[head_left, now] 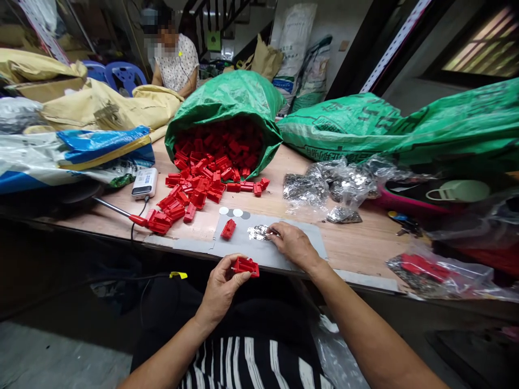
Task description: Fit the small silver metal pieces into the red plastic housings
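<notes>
Red plastic housing [247, 267]: pinched in left hand [221, 285], thumb near side, just off near edge of surface [365, 243]; left of and nearer than right hand [294, 246]. Hollow side up, long axis roughly left-right, right end slightly nearer. Right hand: fingertips bunched at right edge of small metal pieces [257, 233]; cannot tell if one is gripped. Grey sheet [310, 237] beneath, bare toward its right end. Loose red housing [228, 229] left of pieces; heap [198, 192] farther left.

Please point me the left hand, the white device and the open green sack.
Left hand [219, 288]: head view, its back.
White device [146, 177]: head view, top face.
Open green sack [233, 93]: head view, upper side.
</notes>
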Demonstrator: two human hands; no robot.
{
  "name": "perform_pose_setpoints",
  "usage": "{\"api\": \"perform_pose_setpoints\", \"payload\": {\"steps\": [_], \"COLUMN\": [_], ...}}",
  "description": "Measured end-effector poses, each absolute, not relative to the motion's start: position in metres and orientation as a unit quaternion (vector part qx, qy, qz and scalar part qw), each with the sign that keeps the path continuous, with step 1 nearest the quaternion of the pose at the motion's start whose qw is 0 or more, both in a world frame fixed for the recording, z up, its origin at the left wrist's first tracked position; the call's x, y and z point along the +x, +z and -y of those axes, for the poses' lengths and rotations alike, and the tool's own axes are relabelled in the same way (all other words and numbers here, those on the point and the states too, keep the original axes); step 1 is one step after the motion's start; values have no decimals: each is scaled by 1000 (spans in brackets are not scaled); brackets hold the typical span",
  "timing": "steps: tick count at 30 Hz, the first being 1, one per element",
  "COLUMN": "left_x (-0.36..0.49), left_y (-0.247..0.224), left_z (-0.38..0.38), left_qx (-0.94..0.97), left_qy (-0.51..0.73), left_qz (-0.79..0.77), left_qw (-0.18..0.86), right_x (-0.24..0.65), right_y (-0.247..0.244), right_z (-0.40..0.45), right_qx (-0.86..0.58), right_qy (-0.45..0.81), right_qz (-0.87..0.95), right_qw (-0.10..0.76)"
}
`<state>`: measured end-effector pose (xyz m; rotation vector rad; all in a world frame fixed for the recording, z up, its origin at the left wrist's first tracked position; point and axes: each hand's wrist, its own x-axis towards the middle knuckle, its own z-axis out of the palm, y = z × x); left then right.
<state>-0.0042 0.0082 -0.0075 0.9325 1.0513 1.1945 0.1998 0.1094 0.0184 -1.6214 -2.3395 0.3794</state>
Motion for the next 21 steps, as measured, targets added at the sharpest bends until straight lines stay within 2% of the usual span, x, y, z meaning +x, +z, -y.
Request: {"api": "perform_pose_setpoints", "payload": {"steps": [16, 21], "left_x": [-5, -3], "left_y": [-7, -3], "left_z": [-9, -13], "left_qx": [385, 383], "left_qy": [516, 528], "left_qz": [-464, -453], "left_qw": [608, 608], "right_x": [178, 189], "right_y": [20, 17], "right_z": [-132, -129], "right_qx": [-555, -550], "right_qy": [197, 268], "right_qz": [795, 759], "right_qw": [146, 223]}}
